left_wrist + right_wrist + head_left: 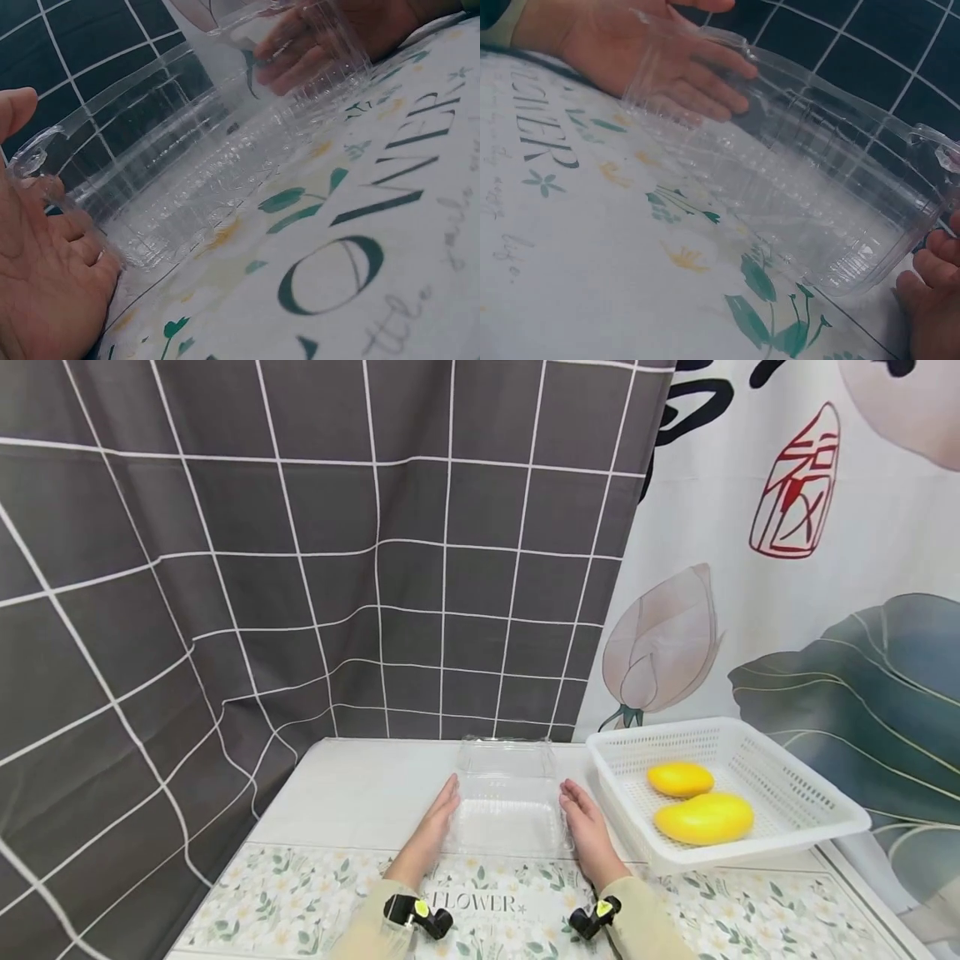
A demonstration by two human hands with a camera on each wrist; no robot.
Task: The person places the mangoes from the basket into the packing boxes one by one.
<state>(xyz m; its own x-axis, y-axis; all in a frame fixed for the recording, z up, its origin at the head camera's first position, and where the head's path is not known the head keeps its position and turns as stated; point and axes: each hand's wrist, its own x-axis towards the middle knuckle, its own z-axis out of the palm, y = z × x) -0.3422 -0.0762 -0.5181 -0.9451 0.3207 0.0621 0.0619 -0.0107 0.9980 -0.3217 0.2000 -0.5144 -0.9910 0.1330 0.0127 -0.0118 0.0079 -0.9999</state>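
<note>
A clear plastic clamshell box [510, 822] stands on the table between my hands, its lid [506, 758] raised at the far side. My left hand [438, 818] lies along the box's left side with its fingers straight. On the opposite side my right hand [588, 827] is held the same way, fingers extended along the wall. In the left wrist view, the left palm [52, 277] faces the box wall, fingertips right at it. Through the clear plastic the other hand [315, 52] shows. Nothing is seen inside the box.
To the right stands a white perforated plastic basket [757, 852] holding two yellow mangoes, a smaller one [680, 779] behind a larger one [705, 818]. A floral cloth [300, 893] covers the table's near part. A dark gridded curtain [405, 577] hangs behind and at the left.
</note>
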